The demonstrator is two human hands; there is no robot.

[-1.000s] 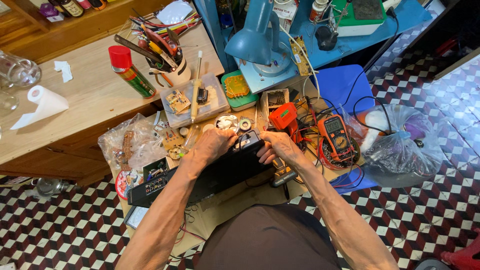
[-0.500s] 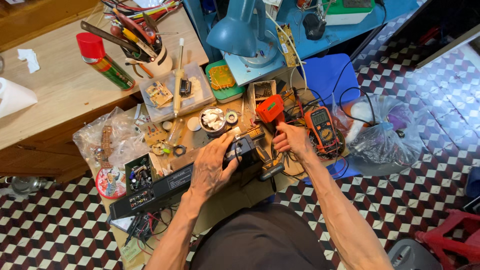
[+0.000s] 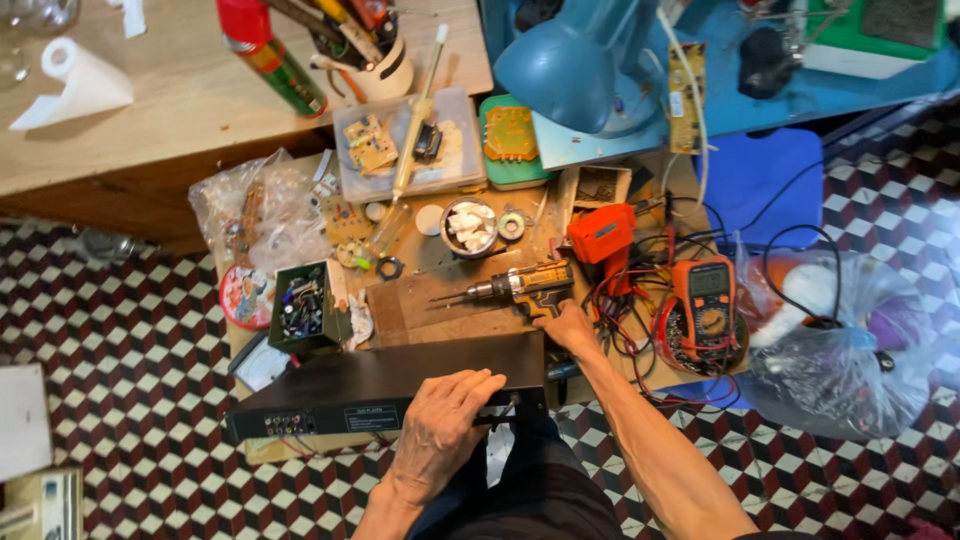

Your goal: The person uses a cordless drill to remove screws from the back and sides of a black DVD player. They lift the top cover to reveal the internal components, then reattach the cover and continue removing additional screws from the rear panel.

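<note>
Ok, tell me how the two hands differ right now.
The left hand lies flat, fingers spread, on the black player box; the right hand is wrapped around the grip of the yellow cordless drill. The left hand is nearer the body, the right hand reaches farther onto the bench. Both are bare.

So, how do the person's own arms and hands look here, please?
Both arms are bare, with no sleeves in view. The left hand and the right hand wear no gloves. I see no watch, ring or bracelet on them. Dark clothing shows below, between the arms.
</note>
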